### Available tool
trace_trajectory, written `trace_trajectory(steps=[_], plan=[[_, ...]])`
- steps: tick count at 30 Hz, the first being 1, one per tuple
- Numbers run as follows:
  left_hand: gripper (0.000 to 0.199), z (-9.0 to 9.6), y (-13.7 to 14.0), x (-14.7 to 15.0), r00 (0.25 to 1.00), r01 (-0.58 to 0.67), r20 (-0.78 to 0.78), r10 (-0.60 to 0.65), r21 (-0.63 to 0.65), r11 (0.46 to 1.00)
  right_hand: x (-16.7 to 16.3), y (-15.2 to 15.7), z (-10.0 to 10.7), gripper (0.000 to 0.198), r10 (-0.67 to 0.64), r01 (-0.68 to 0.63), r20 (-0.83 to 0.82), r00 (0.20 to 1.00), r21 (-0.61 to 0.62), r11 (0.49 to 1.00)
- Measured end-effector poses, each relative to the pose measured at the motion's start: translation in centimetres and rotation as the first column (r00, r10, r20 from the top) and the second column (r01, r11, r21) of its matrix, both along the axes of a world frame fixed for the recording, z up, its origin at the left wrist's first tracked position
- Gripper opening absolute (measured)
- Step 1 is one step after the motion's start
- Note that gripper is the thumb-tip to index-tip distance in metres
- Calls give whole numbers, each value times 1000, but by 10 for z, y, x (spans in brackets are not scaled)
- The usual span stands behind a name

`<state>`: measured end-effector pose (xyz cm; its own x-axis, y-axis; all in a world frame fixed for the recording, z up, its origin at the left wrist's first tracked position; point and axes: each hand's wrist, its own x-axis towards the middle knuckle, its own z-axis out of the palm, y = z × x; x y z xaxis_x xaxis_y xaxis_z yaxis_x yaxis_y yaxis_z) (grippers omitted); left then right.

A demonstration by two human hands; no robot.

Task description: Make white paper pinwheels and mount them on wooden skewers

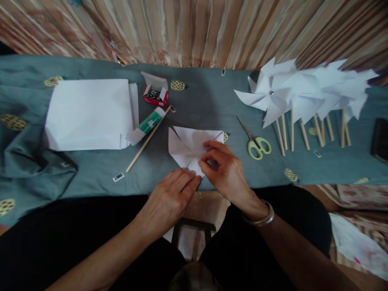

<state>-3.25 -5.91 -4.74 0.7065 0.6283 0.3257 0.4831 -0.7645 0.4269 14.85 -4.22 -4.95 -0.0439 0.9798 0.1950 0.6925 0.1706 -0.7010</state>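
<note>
A white sheet of paper [182, 147], slit from its corners toward the middle, lies at the near edge of the cloth-covered table. Its near corner is under the fingertips of my left hand [172, 194], which are pressed together on it. My right hand [222, 165], wearing a metal bangle, has its thumb and forefinger closed at the paper's right part, with the other fingers bent above it. The hand covers part of that side. Green-handled scissors [256, 143] lie right of the paper. A wooden stick [147, 141] and a green-and-white glue stick [148, 124] are to its left.
A stack of white paper [87, 115] lies at the left. Behind the glue stick stands an open red box [155, 95] of small metal pins. Several white paper pinwheels [279, 91] on sticks overlap at the right. A dark object [380, 139] sits at the far right.
</note>
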Motion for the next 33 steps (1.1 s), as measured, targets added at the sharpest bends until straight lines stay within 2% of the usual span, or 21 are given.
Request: trace_trajectory(steps=[33], plan=[[28,-2,3,-1,1000,-10,-23,10,19,1000,0,-1,-6,7,16,-17,40,999,35,999]])
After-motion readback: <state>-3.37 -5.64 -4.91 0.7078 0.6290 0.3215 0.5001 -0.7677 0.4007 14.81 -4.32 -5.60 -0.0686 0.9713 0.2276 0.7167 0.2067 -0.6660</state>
